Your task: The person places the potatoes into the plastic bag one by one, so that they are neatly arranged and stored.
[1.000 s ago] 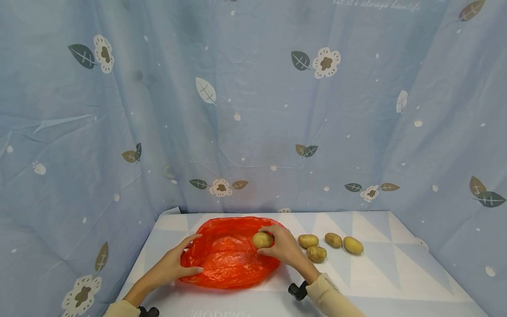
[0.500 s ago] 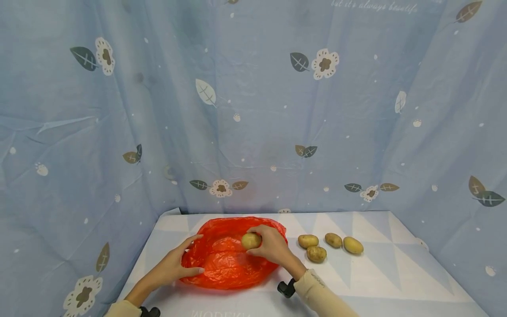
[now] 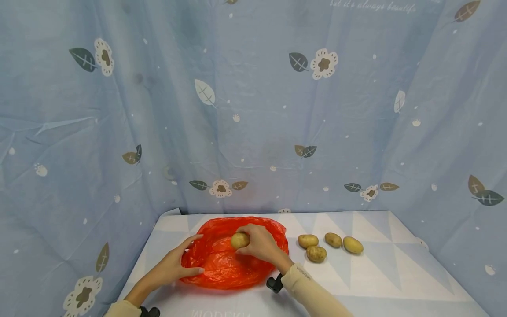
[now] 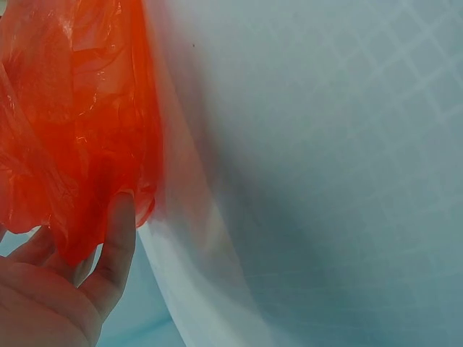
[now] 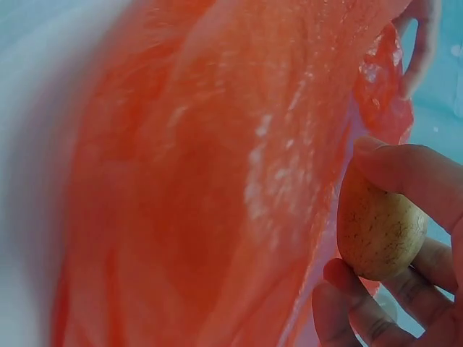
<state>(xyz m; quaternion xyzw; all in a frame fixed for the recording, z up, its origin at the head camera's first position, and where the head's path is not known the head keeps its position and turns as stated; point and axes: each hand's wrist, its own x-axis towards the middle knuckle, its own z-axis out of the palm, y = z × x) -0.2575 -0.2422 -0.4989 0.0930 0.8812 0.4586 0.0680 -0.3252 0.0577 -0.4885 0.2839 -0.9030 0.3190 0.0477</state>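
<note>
A crinkled red plastic bag [image 3: 223, 273] lies on the table with its mouth spread wide. My left hand [image 3: 171, 265] holds the bag's left end, thumb and fingers set wide apart around its edge. In the left wrist view, the thumb [image 4: 119, 235] lies against the red plastic. My right hand [image 3: 259, 243] grips a yellow-brown potato [image 3: 239, 241] over the mouth of the bag. The right wrist view shows this potato [image 5: 377, 228] between the thumb and the fingers, beside the bag's edge.
To the right of the bag, a potato [image 3: 308, 241] lies behind a speckled potato [image 3: 316, 254]. Farther right are a browner potato [image 3: 333, 240] and a yellow one [image 3: 353, 245]. A blue floral curtain [image 3: 253, 110] encloses the white patterned table [image 3: 388, 273].
My right hand has carried the potato leftward, from the bag's right side to over its middle. My left hand has stayed at the bag's left end.
</note>
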